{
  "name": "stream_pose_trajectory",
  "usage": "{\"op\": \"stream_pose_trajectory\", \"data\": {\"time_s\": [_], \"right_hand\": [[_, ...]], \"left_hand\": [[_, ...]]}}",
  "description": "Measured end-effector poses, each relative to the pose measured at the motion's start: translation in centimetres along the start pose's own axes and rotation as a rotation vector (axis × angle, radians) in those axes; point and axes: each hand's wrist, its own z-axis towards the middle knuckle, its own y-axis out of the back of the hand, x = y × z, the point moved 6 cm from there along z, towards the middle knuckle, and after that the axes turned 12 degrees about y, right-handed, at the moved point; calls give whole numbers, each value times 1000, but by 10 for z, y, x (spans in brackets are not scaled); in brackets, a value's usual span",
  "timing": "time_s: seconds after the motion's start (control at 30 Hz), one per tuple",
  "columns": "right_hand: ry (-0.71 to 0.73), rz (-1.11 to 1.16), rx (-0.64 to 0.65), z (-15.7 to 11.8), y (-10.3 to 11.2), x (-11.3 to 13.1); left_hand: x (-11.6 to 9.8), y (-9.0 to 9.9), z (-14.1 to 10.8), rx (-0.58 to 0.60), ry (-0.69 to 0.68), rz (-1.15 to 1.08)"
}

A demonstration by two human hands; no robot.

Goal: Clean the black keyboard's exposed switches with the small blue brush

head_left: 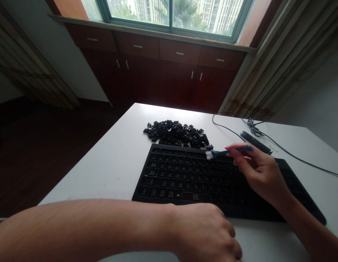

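My right hand [262,171] pinches a small blue brush [225,153] between thumb and fingers. The white bristles point left, over the upper rows of a black keyboard [169,171] whose keycaps are off, leaving open key sockets. My left hand [207,233] lies across the near edge of the keyboard, back up, with its fingers curled under. Whatever those fingers may hold is hidden. Behind the keyboard sits a heap of loose black keycaps [177,133].
The white table [103,167] carries everything. A long black piece [255,142], a thin bent wire [273,148] and a black cable [297,154] lie at the back right. Beyond the table stand dark red cabinets [169,80] under a window.
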Motion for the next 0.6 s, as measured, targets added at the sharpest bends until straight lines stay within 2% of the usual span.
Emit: {"op": "stream_pose_trajectory", "data": {"time_s": [0.07, 0.13, 0.3, 0.4, 0.47, 0.6], "right_hand": [[171, -188, -36, 1, 5, 10], [228, -231, -55, 0, 6, 16], [28, 143, -67, -4, 1, 9], [-60, 327, 5, -5, -7, 3], [-14, 229, 40, -5, -7, 4], [299, -212, -18, -3, 5, 20]], "left_hand": [[0, 0, 0, -6, 0, -5], [1, -1, 0, -4, 2, -5], [1, 0, 1, 20, -3, -24], [1, 0, 0, 34, 1, -28], [1, 0, 0, 35, 4, -23], [2, -1, 0, 21, 15, -15]]}}
